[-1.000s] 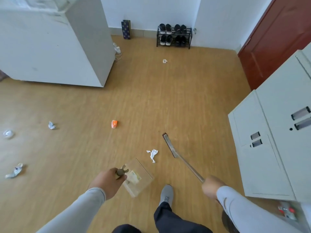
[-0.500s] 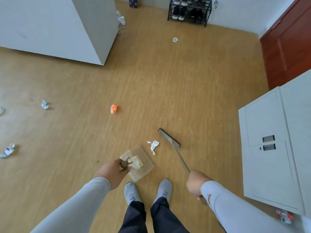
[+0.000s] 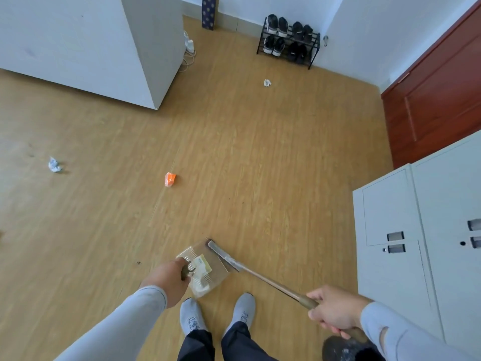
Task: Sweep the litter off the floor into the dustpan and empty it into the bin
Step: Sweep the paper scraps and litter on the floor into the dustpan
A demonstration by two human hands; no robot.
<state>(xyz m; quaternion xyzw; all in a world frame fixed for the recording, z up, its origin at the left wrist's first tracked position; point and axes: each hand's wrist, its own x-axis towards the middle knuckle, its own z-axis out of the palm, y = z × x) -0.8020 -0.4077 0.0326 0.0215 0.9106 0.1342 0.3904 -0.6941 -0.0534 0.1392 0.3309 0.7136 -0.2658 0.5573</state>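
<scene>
— Wooden floor (image 3: 260, 165) everywhere; where is the dustpan?
— That clear dustpan (image 3: 208, 267) sits on the floor just ahead of the person's grey shoes (image 3: 191, 317). Left hand (image 3: 169, 278) reaches down, fingers curled round its handle.
— And the broom?
— Right hand (image 3: 335, 311) grips the broom (image 3: 260, 273) handle, arm bent in from beside the dustpan, broom head touching the dustpan's far edge.
— Litter?
— An orange scrap (image 3: 170, 179) lies well beyond the dustpan, a crumpled paper (image 3: 54, 164) far to its left, another paper ball (image 3: 267, 82) near the shoe rack (image 3: 289, 40).
</scene>
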